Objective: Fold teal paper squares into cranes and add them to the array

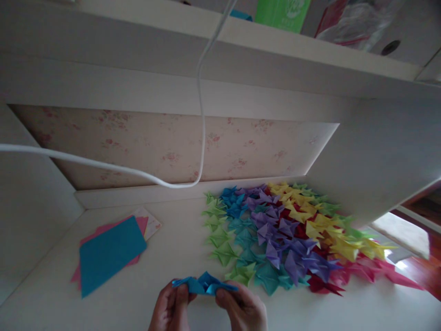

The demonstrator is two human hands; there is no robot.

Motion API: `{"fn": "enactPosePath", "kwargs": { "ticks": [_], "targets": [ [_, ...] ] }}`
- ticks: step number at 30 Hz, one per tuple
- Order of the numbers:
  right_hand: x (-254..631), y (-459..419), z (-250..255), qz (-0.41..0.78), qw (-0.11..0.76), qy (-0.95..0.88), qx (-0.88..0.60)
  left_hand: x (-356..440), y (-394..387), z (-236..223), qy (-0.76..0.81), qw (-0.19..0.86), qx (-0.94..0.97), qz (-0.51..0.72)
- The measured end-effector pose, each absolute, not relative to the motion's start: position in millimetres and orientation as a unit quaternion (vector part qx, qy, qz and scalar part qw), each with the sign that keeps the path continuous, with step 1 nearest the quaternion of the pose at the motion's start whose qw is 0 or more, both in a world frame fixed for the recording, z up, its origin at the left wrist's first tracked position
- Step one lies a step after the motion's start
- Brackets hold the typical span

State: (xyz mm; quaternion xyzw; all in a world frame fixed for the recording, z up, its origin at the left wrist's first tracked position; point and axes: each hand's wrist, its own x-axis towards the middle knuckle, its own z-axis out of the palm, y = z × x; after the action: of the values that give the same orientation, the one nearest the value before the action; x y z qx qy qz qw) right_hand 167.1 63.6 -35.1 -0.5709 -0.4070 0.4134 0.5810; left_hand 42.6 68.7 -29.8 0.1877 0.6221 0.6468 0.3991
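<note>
A blue folded paper crane point(206, 283) is held over the white table near the bottom of the view. My left hand point(172, 305) pinches its left end between thumb and fingers. The right end is gripped by my right hand point(244, 305), thumb on top. To the right lie rows of folded paper cranes point(270, 230) in green, blue, teal, purple, red, yellow and pink; a light green one sits just beyond my right hand. On the left rests a stack of flat paper sheets with a blue sheet point(113, 255) uppermost and pink edges beneath.
A white cable point(201, 115) hangs from above and bends off to the left. Overhead runs a shelf point(138, 27) with a green box point(282, 14) and a clear plastic bag point(358, 23). Side panels flank the table point(138, 294), and a floral-patterned panel point(172, 147) is behind.
</note>
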Motion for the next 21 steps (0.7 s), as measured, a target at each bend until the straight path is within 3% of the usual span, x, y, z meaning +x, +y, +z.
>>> {"fn": "enactPosePath", "kwargs": {
  "ticks": [6,11,21],
  "targets": [
    [172.1,62.5,-24.3,0.418,0.573,-0.409,-0.575,47.7,68.8,-17.8,0.615,0.418,0.192,0.640],
    [193.5,66.4,1.0,0.425,0.529,-0.516,-0.523,49.4,67.1,-1.8,0.576,0.443,0.241,0.643],
    [233.3,87.4,31.9,0.302,0.500,-0.645,-0.494,34.9,70.6,12.5,0.566,0.431,0.460,0.531]
  ]
}}
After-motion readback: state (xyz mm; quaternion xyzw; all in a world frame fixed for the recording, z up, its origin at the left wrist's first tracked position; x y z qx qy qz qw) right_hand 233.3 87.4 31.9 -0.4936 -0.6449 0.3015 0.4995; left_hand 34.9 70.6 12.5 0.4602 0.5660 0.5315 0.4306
